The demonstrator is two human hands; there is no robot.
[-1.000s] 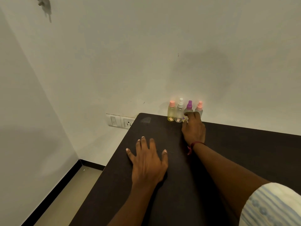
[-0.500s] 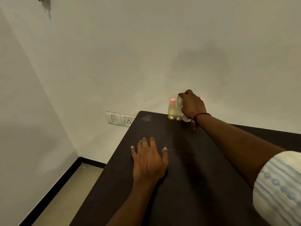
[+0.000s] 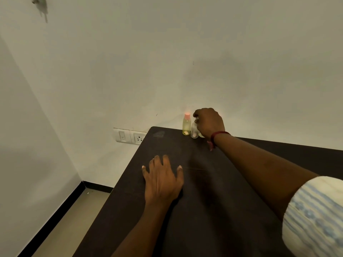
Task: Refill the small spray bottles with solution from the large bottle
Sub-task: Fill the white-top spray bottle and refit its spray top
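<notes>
Small spray bottles stand in a row against the wall at the far edge of the dark table [image 3: 204, 191]. The leftmost, a yellowish bottle with a pink cap [image 3: 186, 124], stands free. My right hand [image 3: 209, 121] is curled over the tops of the bottles beside it, covering them; only the lower part of a clear bottle [image 3: 194, 131] shows under the fingers. Whether the fingers grip one is hidden. My left hand [image 3: 162, 179] lies flat on the table, fingers spread, holding nothing. No large bottle is in view.
A white wall rises right behind the bottles. A switch and socket plate [image 3: 130, 136] sits on the wall left of the table's far corner. The table's left edge drops to a beige floor [image 3: 70, 225] with a black skirting.
My right hand rose from the base of the bottles to cover their tops, hiding the purple-capped and right pink-capped bottles. My left hand stayed flat on the table.
</notes>
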